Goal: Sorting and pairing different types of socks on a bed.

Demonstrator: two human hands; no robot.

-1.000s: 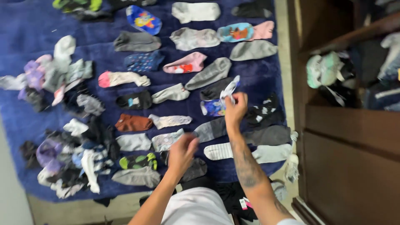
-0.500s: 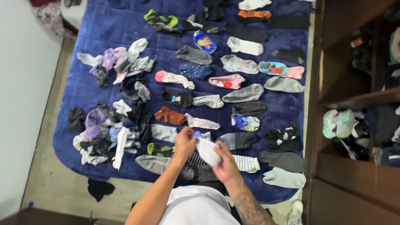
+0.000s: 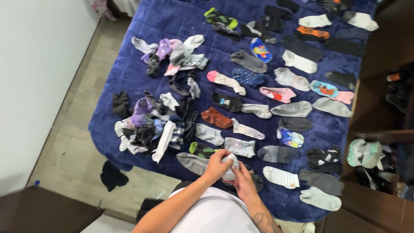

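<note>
Item: pale sock point(image 3: 229, 169), soft knit, bunched into a rounded wad. Location: held above the near edge of the blue blanket point(image 3: 125, 73), just in front of the person's white shirt point(image 3: 215, 215).

Left hand point(image 3: 215, 166): fingers curled closed over the top of the wad. Right hand point(image 3: 245, 181): cupped under and beside it, closed on the same sock; possibly two socks rolled together, the view is too small to say.

Progress, as judged: many single socks point(image 3: 263, 112) lie flat in loose rows across the middle and right of the blanket, grey, black, pink, patterned. A tangled heap point(image 3: 151, 125) of mixed socks sits unsorted at the left, with a smaller heap point(image 3: 172, 56) farther up.

Off the blanket: a dark sock point(image 3: 113, 176) on the wooden floor point(image 3: 69, 151).
</note>
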